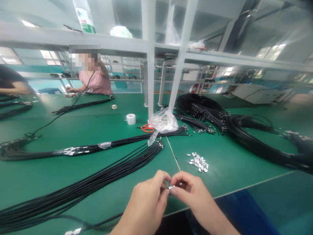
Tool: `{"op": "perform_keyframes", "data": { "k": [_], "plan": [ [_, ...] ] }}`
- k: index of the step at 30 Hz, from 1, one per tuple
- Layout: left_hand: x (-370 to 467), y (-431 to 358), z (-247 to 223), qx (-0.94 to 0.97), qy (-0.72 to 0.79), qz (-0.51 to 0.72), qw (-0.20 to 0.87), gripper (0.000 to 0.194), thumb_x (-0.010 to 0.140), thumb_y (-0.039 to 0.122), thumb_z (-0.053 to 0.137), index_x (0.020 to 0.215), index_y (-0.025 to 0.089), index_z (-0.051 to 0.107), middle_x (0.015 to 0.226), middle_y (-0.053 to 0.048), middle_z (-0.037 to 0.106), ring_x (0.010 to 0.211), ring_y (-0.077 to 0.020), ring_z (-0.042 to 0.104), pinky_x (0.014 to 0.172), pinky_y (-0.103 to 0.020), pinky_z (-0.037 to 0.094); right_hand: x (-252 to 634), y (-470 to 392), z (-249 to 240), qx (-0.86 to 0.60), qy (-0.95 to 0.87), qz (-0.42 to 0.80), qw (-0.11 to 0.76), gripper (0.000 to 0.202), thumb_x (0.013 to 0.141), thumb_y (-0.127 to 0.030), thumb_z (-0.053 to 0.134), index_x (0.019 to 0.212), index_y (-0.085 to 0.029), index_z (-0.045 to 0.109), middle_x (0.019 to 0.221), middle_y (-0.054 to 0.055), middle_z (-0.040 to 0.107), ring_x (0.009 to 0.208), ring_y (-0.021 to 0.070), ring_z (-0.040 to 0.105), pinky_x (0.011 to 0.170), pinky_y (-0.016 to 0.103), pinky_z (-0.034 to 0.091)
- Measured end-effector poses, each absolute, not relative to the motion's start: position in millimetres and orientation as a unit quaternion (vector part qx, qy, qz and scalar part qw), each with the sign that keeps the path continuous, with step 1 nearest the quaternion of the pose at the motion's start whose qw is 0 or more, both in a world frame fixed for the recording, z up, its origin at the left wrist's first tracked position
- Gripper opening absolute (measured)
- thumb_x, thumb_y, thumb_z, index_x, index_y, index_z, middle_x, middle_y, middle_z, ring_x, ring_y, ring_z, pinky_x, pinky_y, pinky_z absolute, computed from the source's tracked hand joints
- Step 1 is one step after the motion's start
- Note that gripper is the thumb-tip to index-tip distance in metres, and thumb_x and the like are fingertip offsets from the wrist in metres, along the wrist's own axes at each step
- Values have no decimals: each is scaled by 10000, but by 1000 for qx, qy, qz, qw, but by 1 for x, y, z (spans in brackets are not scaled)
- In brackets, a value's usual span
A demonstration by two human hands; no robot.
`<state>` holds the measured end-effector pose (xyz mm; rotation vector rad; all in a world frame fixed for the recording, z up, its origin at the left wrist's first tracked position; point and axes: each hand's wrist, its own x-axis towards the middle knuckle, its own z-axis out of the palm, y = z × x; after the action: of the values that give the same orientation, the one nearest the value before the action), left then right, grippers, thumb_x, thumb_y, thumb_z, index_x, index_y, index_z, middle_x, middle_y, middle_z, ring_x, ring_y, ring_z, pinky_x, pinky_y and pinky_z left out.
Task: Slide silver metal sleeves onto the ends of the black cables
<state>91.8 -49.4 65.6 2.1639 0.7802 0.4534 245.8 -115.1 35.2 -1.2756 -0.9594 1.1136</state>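
My two hands meet fingertip to fingertip over the table's near edge. My right hand (194,192) is closed, its thumb and forefinger pinching a small silver metal sleeve (171,187). A second small shiny bit shows among its curled fingers. My left hand (150,199) is closed too, thumb and forefinger pressed together at the sleeve's left end. A black cable (105,223) runs in from the lower left and passes behind my left wrist in line with those fingers; its end is hidden. Just beyond my right hand lies a loose pile of silver sleeves (199,162).
A bundle of black cables (97,178) fans across the green table (137,173), with another bundle (129,140) behind. Farther back are orange-handled scissors (147,128), a tape roll (131,119), a plastic bag (165,122) and coiled cables (246,140). White posts (151,65) rise mid-table. Two people sit opposite.
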Motion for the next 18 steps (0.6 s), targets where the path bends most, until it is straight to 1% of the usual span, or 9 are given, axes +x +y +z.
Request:
{"op": "perform_keyframes", "data": {
  "k": [3,5,7,9,11,14,15,17,18],
  "plan": [
    [91,-47,65,831,307,187,423,199,856,148,417,1011,262,470,781,57,634,695,-98,572,649,-176,394,242,-114,31,-512,-380,503,583,232,713,-310,699,889,-191,605,743,-4,594,688,141,551,678,276,428],
    [92,-46,65,815,322,199,439,201,855,157,426,1022,259,476,763,60,628,668,-94,560,631,-172,389,244,-113,30,-516,-365,489,601,240,746,-346,667,917,-197,587,735,-4,595,675,143,564,677,284,438],
    [95,-44,65,809,327,195,448,183,852,194,450,1016,255,503,736,61,617,640,-97,540,599,-174,381,247,-113,31,-550,-381,444,596,197,777,-372,630,811,-183,586,673,-7,577,638,132,546,642,265,425],
    [97,-42,67,817,318,179,447,131,854,251,465,950,253,554,690,65,600,619,-100,525,568,-174,370,248,-113,35,-582,-413,394,579,231,794,-381,605,699,-174,563,613,-15,538,601,119,509,599,245,400],
    [94,-39,70,844,311,157,409,109,844,274,484,837,246,589,673,66,592,628,-102,527,564,-173,363,248,-115,37,-595,-439,364,566,230,814,-375,577,697,-179,555,614,-19,518,601,117,487,582,237,381],
    [81,-32,76,894,336,79,285,86,780,233,546,733,243,616,730,50,615,665,-122,563,588,-188,376,245,-118,38,-613,-453,344,549,222,841,-363,533,709,-185,542,622,-20,503,606,119,468,574,236,365],
    [77,-30,78,902,353,58,240,68,753,234,572,760,254,636,782,38,635,708,-143,586,613,-204,392,243,-119,38,-621,-451,337,546,217,844,-359,528,713,-187,540,624,-20,502,606,121,464,571,236,362],
    [73,-30,81,908,374,57,182,181,730,281,601,902,284,657,917,8,660,845,-200,609,698,-250,424,242,-121,40,-628,-452,322,545,211,847,-355,524,715,-190,540,628,-20,506,608,121,462,565,235,356],
    [75,-31,81,909,370,72,180,227,748,308,586,966,293,646,961,0,663,894,-212,606,733,-266,432,243,-121,42,-623,-460,323,544,209,849,-354,523,719,-191,542,636,-18,515,616,122,469,569,234,359]
  ]
}}
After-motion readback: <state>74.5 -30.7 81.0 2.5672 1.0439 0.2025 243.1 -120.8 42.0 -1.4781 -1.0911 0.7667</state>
